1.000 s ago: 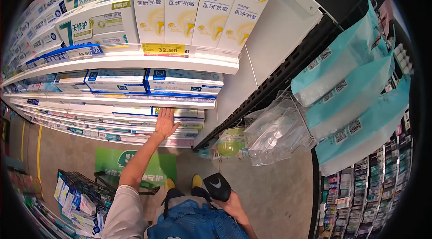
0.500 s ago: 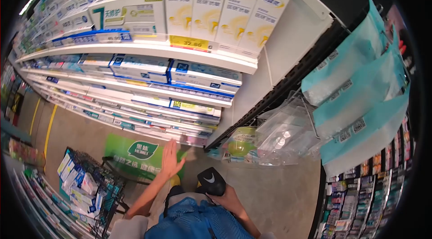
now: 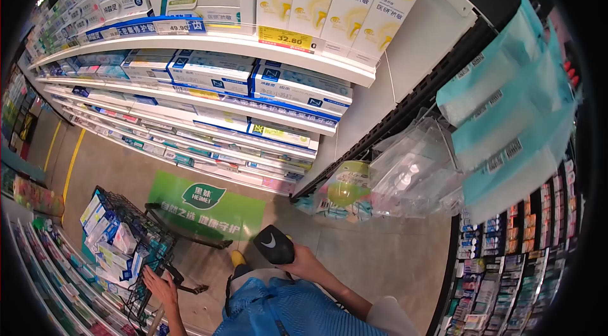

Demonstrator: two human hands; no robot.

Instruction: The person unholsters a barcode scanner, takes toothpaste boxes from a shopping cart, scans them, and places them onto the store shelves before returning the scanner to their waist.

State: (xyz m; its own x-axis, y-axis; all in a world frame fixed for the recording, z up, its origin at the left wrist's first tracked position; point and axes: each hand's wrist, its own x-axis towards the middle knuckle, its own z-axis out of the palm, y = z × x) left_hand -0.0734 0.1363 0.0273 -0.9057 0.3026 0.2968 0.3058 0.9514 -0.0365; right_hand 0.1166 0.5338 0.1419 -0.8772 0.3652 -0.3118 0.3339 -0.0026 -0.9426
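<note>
My right hand (image 3: 300, 264) is wrapped round a black object with a pale swoosh mark (image 3: 273, 245), held in front of my body; its exact kind does not show. At the lower left, my left hand (image 3: 161, 286) has its fingers stretched out. It is beside the black wire cart (image 3: 166, 244); whether it touches the cart I cannot tell. Inside the cart lie several white, blue and green toothpaste boxes (image 3: 115, 241).
Shelves of toothpaste boxes (image 3: 209, 76) curve across the front, with a yellow price tag (image 3: 286, 39). Teal packs (image 3: 500, 111) and clear plastic packaging (image 3: 415, 168) hang at the right. A green sign (image 3: 244, 212) is on the floor, and more shelves (image 3: 525, 272) stand at the lower right.
My left hand has swung from in front of the lower shelves down and left to the cart. The black object in my right hand has shifted slightly left. The view has moved a little.
</note>
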